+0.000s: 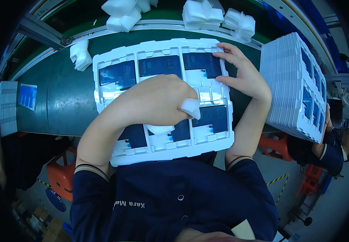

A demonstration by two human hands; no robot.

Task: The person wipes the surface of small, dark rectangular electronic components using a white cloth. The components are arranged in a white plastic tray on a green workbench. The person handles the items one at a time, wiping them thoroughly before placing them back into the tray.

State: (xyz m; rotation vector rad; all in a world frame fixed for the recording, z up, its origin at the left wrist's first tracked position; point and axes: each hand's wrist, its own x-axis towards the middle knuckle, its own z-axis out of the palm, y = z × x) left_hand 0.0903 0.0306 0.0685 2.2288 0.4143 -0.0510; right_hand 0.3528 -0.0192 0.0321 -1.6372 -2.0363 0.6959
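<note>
A white plastic tray (158, 155) lies in front of me, its compartments holding several flat, dark-blue packs that look like phone batteries. My left hand (162, 99) reaches across the middle of the tray, closed around a white wiping cloth (190, 107). A white piece also shows below that hand, over a lower-middle pack (181, 131). My right hand (243, 70) is at the tray's upper right, thumb and fingers spread. Its fingertips touch the edge of the upper-right pack (202, 64) and the tray rim. My left forearm hides part of the tray's left side.
Folded white cloths (202, 15) lie along the far rail, with another cloth (80, 54) at the tray's far left. A tall stack of filled trays (283, 76) stands right, with a co-worker's hand (328, 119) beside it. Another stack (7, 109) and a blue card (28, 97) are left.
</note>
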